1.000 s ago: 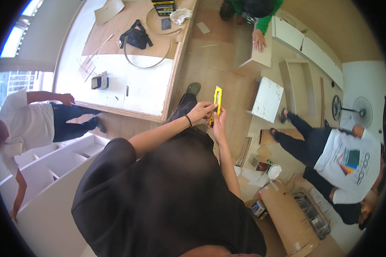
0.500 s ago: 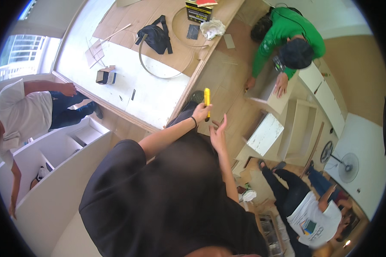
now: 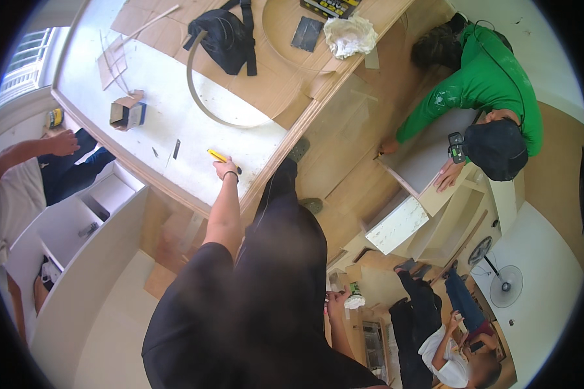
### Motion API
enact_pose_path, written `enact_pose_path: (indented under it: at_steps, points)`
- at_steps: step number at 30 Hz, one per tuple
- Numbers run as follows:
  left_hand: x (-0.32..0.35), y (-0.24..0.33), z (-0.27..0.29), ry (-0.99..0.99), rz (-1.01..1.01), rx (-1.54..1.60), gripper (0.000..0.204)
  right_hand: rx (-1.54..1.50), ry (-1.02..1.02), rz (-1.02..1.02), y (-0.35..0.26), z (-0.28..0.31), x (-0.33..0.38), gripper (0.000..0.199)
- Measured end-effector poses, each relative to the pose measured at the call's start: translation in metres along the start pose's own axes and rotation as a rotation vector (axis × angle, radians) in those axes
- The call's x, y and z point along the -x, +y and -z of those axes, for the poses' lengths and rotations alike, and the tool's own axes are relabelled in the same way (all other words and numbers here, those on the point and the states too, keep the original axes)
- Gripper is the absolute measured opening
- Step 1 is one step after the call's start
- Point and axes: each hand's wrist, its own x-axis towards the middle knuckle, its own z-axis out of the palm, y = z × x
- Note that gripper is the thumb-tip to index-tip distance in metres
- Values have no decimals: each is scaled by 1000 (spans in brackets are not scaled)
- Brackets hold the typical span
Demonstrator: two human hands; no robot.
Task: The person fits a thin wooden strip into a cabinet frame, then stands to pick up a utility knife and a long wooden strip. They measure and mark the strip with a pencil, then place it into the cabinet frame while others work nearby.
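The left hand [image 3: 226,169] is closed around a yellow cutter [image 3: 216,155], its fingers wrapped about the handle with no gap showing. The slim, smooth body points to ten o'clock out of the fist, its dark end showing behind. Hand and cutter are over the table [image 3: 194,176], near its corner; whether they touch it I cannot tell. The right hand [image 3: 336,300], at about five o'clock from the left, has bent fingers; I cannot tell whether it grips anything.

The tabletop is flat and white, with a layered wooden edge [image 3: 303,126]. From the left hand, a thin, dark, straight strip [image 3: 176,149] lies at ten o'clock, and farther that way a small open cardboard box [image 3: 128,112] with raised flaps. Toward twelve, a springy, curved band [image 3: 190,78] arcs around a soft black fabric bag [image 3: 220,44] with straps. At one o'clock lie a dark flat sheet [image 3: 307,34] and a crumpled white wad [image 3: 350,37].
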Motion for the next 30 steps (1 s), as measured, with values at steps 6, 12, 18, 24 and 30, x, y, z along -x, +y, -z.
enact_pose_path:
  at_steps: [6, 12, 18, 24, 30]
  points:
    - [28, 27, -2, 307, -198, -171, 60, 48, -44, 147, -35, -15, -9, 69]
    - [104, 143, -37, 129, -1325, -220, 56, -47, -38, 264, -82, -33, -4, 62]
    - [139, 236, -74, -170, -1272, -388, 31, -114, -30, 299, -79, -35, -2, 61]
    - [170, 304, -89, -170, -1408, -216, 47, -156, -13, 267, -54, -52, 8, 57]
    - [159, 322, -116, -117, -1417, -387, 67, -213, -9, 230, -50, -77, 13, 54]
